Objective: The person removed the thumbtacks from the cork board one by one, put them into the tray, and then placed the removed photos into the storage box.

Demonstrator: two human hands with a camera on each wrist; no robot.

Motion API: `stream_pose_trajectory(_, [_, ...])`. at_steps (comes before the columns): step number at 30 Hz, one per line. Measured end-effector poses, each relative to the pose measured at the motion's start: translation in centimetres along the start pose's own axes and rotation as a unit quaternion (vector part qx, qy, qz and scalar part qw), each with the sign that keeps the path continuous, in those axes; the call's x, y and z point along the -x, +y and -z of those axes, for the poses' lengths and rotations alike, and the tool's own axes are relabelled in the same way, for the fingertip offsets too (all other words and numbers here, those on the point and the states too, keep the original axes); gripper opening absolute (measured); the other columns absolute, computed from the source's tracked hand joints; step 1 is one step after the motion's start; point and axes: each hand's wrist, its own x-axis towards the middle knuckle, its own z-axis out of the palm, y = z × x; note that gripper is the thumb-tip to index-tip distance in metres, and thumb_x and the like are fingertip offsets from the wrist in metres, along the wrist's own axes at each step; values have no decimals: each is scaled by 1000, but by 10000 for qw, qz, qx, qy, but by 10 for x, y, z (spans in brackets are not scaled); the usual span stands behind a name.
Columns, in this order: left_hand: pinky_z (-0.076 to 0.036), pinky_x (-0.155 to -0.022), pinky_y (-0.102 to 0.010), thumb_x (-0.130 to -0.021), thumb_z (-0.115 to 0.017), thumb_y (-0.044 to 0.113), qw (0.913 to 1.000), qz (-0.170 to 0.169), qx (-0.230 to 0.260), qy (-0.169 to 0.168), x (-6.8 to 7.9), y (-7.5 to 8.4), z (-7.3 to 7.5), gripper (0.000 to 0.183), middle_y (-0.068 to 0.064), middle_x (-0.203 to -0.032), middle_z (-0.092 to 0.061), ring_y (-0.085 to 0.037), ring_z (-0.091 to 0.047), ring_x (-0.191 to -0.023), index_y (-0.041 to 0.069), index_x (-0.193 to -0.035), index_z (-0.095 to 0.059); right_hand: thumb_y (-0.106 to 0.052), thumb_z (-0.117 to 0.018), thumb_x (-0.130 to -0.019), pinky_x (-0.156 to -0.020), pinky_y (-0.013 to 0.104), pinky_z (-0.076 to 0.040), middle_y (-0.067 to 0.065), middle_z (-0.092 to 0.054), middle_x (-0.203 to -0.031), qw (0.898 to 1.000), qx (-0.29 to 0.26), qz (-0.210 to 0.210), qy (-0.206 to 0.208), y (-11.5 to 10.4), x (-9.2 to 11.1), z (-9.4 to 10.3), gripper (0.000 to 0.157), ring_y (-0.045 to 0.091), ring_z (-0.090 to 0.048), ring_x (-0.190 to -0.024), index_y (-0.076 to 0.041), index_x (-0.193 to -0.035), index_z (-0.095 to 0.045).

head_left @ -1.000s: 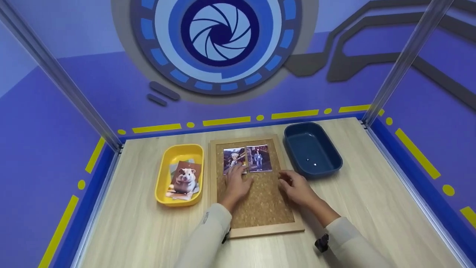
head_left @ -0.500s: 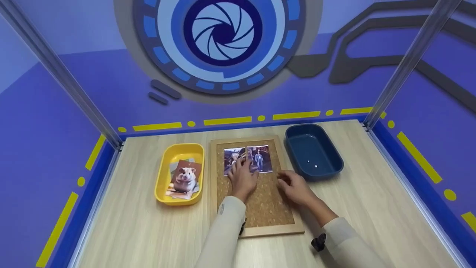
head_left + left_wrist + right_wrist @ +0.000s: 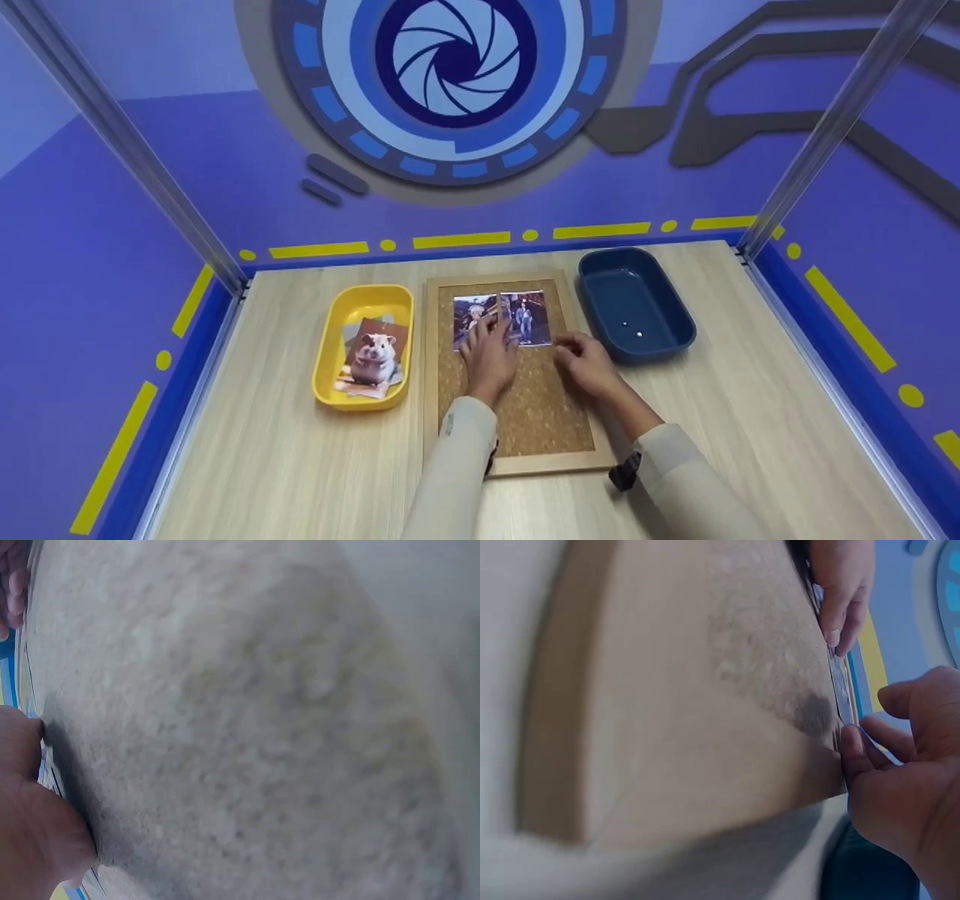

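Note:
Two photo prints are side by side near the top of a wood-framed cork board (image 3: 540, 420). The left photo (image 3: 469, 304) is partly covered by my left hand (image 3: 489, 360), whose extended fingers also reach over the inner edge of the right photo (image 3: 529, 319), which shows a standing figure in blue. My right hand (image 3: 592, 367) is at the lower right corner of that photo. In the right wrist view, my right thumb and forefinger (image 3: 874, 727) pinch at the corner. The left wrist view shows mostly blurred cork with part of my left hand (image 3: 37, 817) at its edge.
A yellow tray (image 3: 324, 360) left of the board holds several prints, a hamster picture (image 3: 373, 360) on top. Right of the board, a dark blue tray (image 3: 626, 281) contains small shiny bits (image 3: 639, 334). Blue-purple panels surround the wooden table (image 3: 262, 450).
My left hand has shifted right from the left photo to the seam between both photos. My right hand has moved slightly up and left, to the right photo's corner.

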Motion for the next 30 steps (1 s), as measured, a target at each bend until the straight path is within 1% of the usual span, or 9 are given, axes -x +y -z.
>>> stream_pose_trajectory(3, [-28,-124,-56,-104,-68,29,9999,56,-56,-84,0,0,1,45,-8,-161,-49,-34,-39,-153,21,-148,-65,-12,-61,-106,-105,48,-55,22,-71,-128,9998,-116,-139,43,-1,-9,-3,34,32,-66,-119,3,-136,-66])
stream_pose_trajectory(6, [-28,-124,-57,-104,-69,29,9999,48,-44,-98,-1,0,2,45,-8,-161,-49,-34,-39,-153,20,-148,-65,-12,-61,-106,-102,43,-56,21,-71,-127,9991,-273,-284,125,-2,-19,-7,32,30,-65,-117,2,-135,-66])
stream_pose_trajectory(10, [-28,-123,-58,-103,-70,27,10000,4,-2,-60,-1,0,2,45,-10,-160,-49,-36,-40,-152,18,-147,-65,-7,-63,-104,-96,37,-55,21,-72,-121,9983,-452,-213,289,-3,-33,-15,29,29,-66,-112,3,-130,-68])
stream_pose_trajectory(13, [-30,-121,-59,-102,-70,24,10000,-60,69,-20,0,1,4,43,-11,-158,-50,-37,-40,-150,17,-145,-66,-3,-64,-102,-96,39,-57,23,-73,-117,9980,-444,-47,450,-5,-44,-21,28,31,-68,-111,5,-128,-70])
stream_pose_trajectory(16, [-30,-120,-58,-101,-71,22,9998,-78,158,-63,-1,2,4,44,-12,-157,-50,-37,-39,-150,16,-144,-66,-1,-64,-100,-98,43,-58,23,-74,-116,9976,-329,29,608,-7,-55,-27,27,32,-70,-110,6,-126,-70])
stream_pose_trajectory(19, [-28,-120,-57,-102,-71,22,9998,6,134,-125,-3,0,3,45,-11,-158,-49,-36,-38,-150,17,-146,-65,-1,-65,-100,-98,44,-59,23,-73,-115,9977,-255,-21,635,-11,-65,-33,27,32,-69,-109,6,-126,-69])
stream_pose_trajectory(21, [-28,-120,-58,-102,-71,23,9998,19,129,-134,-4,-1,3,45,-11,-158,-49,-36,-38,-150,18,-146,-65,0,-65,-100,-98,45,-59,24,-72,-115,9977,-199,32,641,-13,-71,-36,28,32,-69,-109,8,-126,-69])
stream_pose_trajectory(25, [-28,-120,-59,-100,-73,21,9997,-21,224,-139,-5,-2,3,45,-12,-158,-49,-37,-38,-151,18,-145,-66,3,-67,-98,-99,46,-56,23,-69,-116,9979,7,113,635,-15,-81,-43,31,32,-65,-109,8,-129,-68])
stream_pose_trajectory(30, [-28,-118,-61,-98,-73,17,9995,-140,277,-19,-5,-3,0,45,-14,-154,-50,-39,-39,-148,16,-143,-68,5,-71,-94,-105,50,-54,25,-64,-121,9974,217,203,651,-17,-87,-47,36,37,-63,-114,8,-130,-66])
